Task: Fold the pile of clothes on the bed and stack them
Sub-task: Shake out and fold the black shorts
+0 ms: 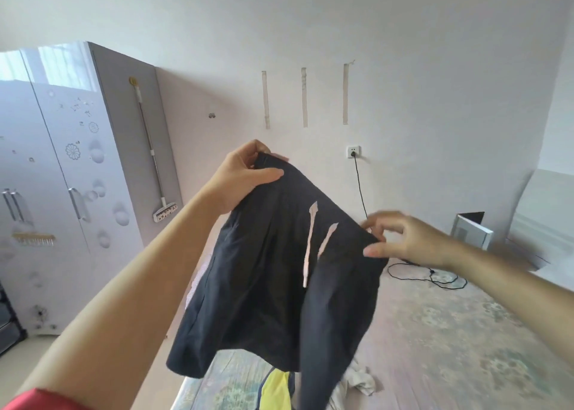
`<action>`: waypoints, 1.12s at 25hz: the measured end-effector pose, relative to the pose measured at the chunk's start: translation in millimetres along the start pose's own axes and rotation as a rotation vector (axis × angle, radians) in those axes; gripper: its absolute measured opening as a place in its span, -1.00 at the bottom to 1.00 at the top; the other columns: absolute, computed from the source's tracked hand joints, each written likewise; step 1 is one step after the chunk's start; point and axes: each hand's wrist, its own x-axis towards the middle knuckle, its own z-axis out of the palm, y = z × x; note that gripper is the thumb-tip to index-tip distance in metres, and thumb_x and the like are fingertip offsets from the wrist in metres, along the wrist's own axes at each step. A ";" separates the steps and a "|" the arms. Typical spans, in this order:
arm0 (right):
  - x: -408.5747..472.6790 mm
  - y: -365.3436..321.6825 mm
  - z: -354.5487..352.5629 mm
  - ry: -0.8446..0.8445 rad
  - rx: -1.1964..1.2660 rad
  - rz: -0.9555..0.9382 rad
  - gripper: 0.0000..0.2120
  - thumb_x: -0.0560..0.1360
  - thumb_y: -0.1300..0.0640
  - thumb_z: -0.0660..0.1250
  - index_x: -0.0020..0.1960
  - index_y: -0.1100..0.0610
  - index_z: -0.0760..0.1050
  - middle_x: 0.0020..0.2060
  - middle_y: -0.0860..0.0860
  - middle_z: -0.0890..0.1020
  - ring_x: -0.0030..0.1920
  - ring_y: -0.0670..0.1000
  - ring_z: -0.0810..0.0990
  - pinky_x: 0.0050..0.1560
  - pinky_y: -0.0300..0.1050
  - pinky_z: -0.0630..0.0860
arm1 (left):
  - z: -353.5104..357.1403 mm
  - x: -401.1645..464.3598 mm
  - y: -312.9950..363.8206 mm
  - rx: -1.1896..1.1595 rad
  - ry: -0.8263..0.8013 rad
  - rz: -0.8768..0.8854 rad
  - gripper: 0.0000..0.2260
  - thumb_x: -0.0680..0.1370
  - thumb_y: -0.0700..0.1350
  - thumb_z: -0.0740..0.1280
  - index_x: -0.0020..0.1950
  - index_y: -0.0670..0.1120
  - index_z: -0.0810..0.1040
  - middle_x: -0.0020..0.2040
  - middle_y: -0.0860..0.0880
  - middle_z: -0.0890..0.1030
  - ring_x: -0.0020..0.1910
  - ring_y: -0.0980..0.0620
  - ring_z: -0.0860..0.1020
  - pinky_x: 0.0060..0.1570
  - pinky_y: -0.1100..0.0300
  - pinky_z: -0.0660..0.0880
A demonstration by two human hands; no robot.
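Mid-frame, held up in the air above the bed (435, 332): a pair of dark shorts (273, 273), waistband uppermost and slanting down to the right. Left hand (245, 176) at centre-left, pinching one end of the waistband, thumb laid across the front, fingers curled over the top edge. Right hand (400, 238) at centre-right, blurred, thumb and fingertips closing on the other end of the waistband; whether fully gripping, hard to tell, though apparently pinching it.

Step in hand, by judgement: spreading and straightening one garment before the fold. Next, likely: a firm grip at both waistband corners, a shake to drop the legs flat, then laying down on a bare stretch of mattress and folding one leg over the other.

Fabric thin, limp, matte, draping in soft vertical creases; hems flaring and uneven. Two pale drawstrings (313, 242) dangling flat and ribbon-like down the front.

At the bottom edge, partly hidden behind the shorts: the pile of clothes (310, 384), with a yellow piece and a crumpled off-white one, still unfolded. Bed cover faded, mottled, pale floral.
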 end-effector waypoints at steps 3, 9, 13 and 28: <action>-9.9 25.5 22.3 -0.027 0.118 0.085 -0.68 0.34 -0.01 0.50 -0.23 0.13 0.39 -0.35 -0.12 0.49 -0.33 -0.11 0.43 -0.28 -0.34 0.32 | -12.0 6.4 14.5 0.367 0.055 0.031 -0.82 0.39 -0.23 0.50 -0.16 -0.01 0.55 -0.03 0.00 0.65 -0.08 0.02 0.61 -0.06 0.10 0.61; 11.4 27.5 -0.1 0.540 -0.423 -0.188 -0.74 0.26 -0.08 0.51 -0.24 0.12 0.64 -0.15 0.00 0.56 -0.04 0.05 0.50 0.06 -0.06 0.39 | -45.9 -1.3 16.0 0.784 0.114 -0.018 -0.70 0.36 -0.14 0.53 -0.26 -0.03 0.39 -0.27 0.02 0.49 -0.29 0.04 0.43 -0.31 0.21 0.40; 11.6 12.5 -11.7 0.381 0.216 -0.007 -0.79 0.29 -0.07 0.50 -0.34 0.02 0.53 -0.07 -0.08 0.53 -0.06 -0.15 0.56 -0.02 -0.36 0.44 | -64.8 -14.5 12.7 0.489 0.189 -0.046 -0.72 0.36 -0.14 0.54 -0.31 0.03 0.42 -0.32 0.09 0.56 -0.32 0.11 0.54 -0.29 0.24 0.53; 34.4 19.9 -15.0 0.330 0.133 0.004 -0.80 0.51 0.27 0.33 -0.07 0.03 0.35 -0.23 0.13 0.44 -0.24 0.00 0.40 -0.14 -0.11 0.35 | -49.8 -43.2 -62.1 0.364 0.178 -0.259 -0.86 0.45 -0.11 0.47 -0.15 -0.03 0.51 -0.17 -0.08 0.59 -0.21 0.00 0.54 -0.20 0.19 0.49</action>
